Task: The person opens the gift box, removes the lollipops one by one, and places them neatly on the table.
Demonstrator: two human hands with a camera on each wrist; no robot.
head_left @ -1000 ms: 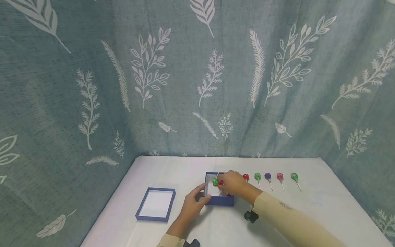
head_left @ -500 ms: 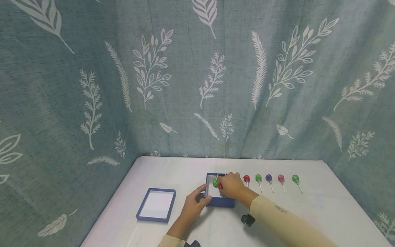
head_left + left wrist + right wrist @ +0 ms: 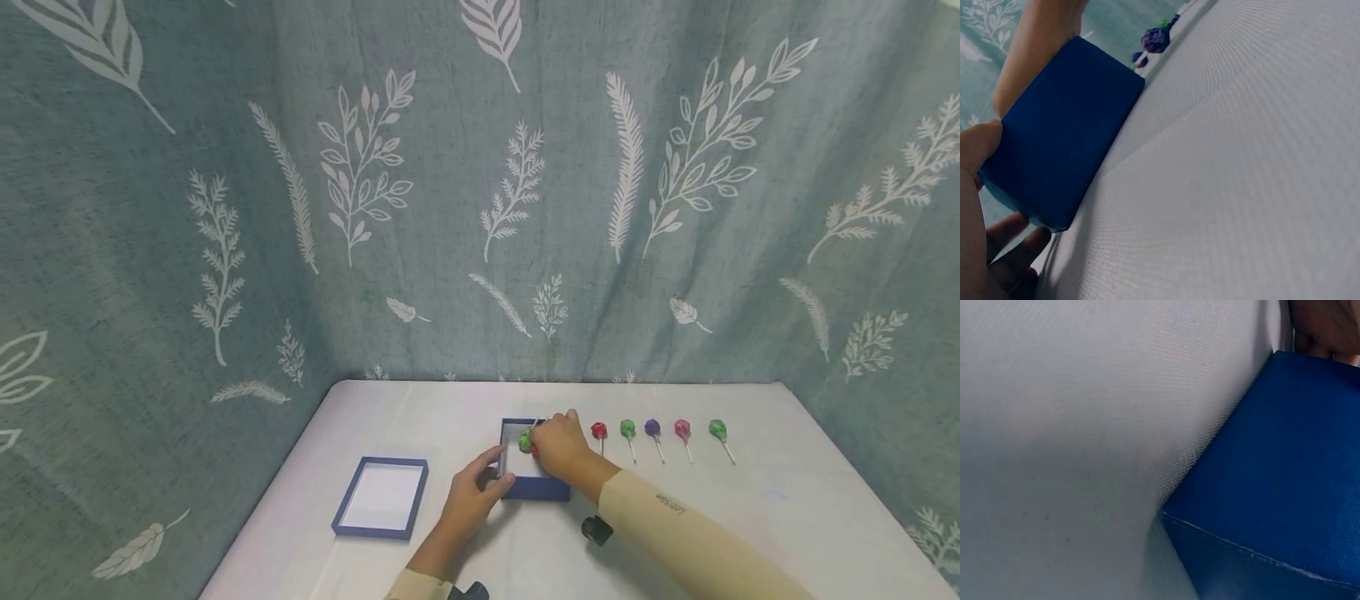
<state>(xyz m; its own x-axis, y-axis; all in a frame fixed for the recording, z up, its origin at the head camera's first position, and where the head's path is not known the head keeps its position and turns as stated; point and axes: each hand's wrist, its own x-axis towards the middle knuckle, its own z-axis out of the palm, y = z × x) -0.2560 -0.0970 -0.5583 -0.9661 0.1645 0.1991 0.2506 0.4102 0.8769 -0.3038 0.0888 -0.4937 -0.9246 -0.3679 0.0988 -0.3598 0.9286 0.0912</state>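
Hands [image 3: 471, 493] [image 3: 562, 447] at a blue box [image 3: 536, 488], row of five lollipops [image 3: 652, 427], leaf-patterned curtain [image 3: 450, 183] behind

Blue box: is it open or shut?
Open: the head view shows a green lollipop inside the box, its top uncovered.

Soft, even light fills the head view, casting faint shadows on the white tablecloth [image 3: 787, 475]; both wrist views are dim, the left rippled with moiré.

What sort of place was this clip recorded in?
Probably a small curtained-off tabletop recording area, though the wider room isn't visible. Leaf-patterned teal fabric hangs behind and on both sides, the table is white, and lollipops lie in a row beside a blue box.
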